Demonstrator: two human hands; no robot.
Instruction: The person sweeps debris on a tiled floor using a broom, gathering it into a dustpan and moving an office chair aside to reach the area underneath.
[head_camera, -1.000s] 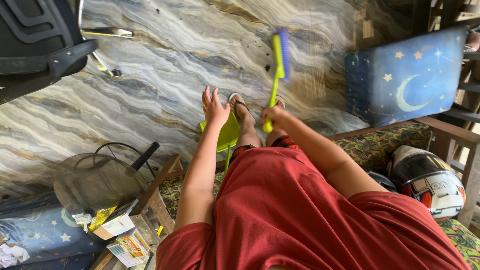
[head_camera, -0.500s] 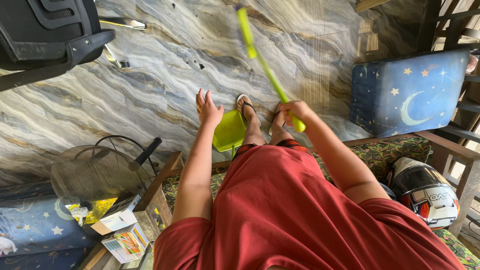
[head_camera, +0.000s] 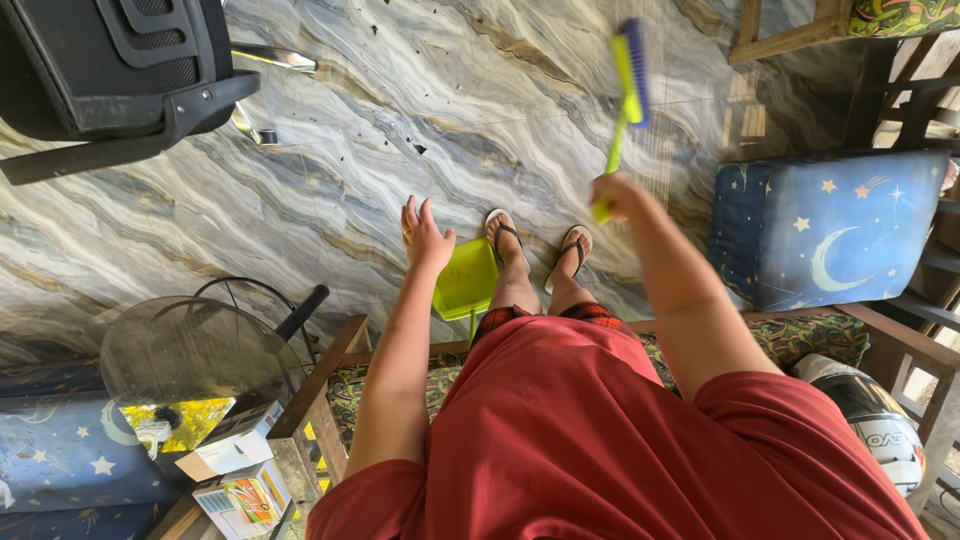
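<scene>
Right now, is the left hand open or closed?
Open: the left hand has its fingers spread over the green dustpan, gripping nothing visible.

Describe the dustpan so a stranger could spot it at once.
Start at the marbled grey floor, then find the two feet in flip-flops near its lower middle. Beside them, under the open left hand, sits the lime-green plastic dustpan, the only flat green scoop there.

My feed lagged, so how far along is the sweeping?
Little looks done: dark specks lie on the marble floor. In hand: the right hand holds a raised brush; the left hand is open above a green dustpan. Gathering the specks remains.
</scene>
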